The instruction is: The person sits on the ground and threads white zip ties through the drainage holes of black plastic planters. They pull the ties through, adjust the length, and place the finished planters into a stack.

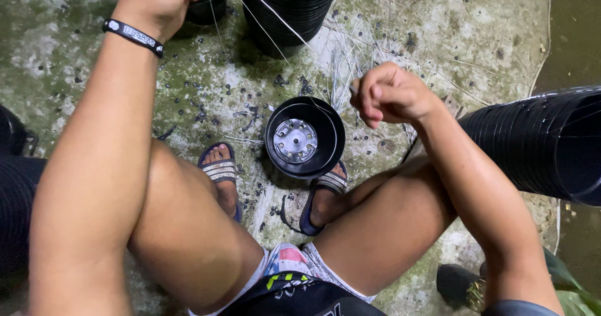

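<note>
1. The left hand (159, 0) is fisted at the top edge, gripping a thin string (275, 16); the right hand (388, 95) is curled tight, seemingly pinching the string's other end, so it runs taut between them.
2. A black pot (305, 137) sits upright on the floor (438, 28) between the sandals (220, 172), just below the right hand.
3. The step looks like pulling string out straight; any further pull calls for both grips firm.

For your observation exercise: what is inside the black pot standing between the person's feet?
The black pot holds no soil or plant; only its grey, holed base shows. The ground beneath it is hidden.
</note>
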